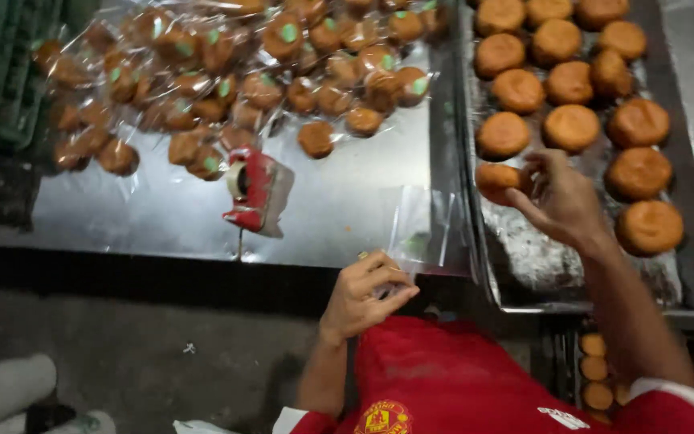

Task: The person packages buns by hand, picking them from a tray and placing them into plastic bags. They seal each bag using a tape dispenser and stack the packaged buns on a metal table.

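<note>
Clear plastic packets (226, 72) with green round stickers lie heaped far left; an empty clear bag (423, 233) sits near the left hand (367, 293)

- Worktop (347, 193): shiny metal, w/ dark front edge.
- Pile of wrapped buns (226, 72) at back of worktop, each in clear film w/ a green dot sticker; a few lie loose nr the pile's front.
- Red tape dispenser (252, 191) just in front of the pile, nr worktop's front edge.
- Green crates (2, 64) stacked far left.
- Grey floor (138, 354) below.
- More brown buns (596, 370) on a lower shelf, bottom right.
- Pale shoe (6, 386) bottom left corner.
</note>
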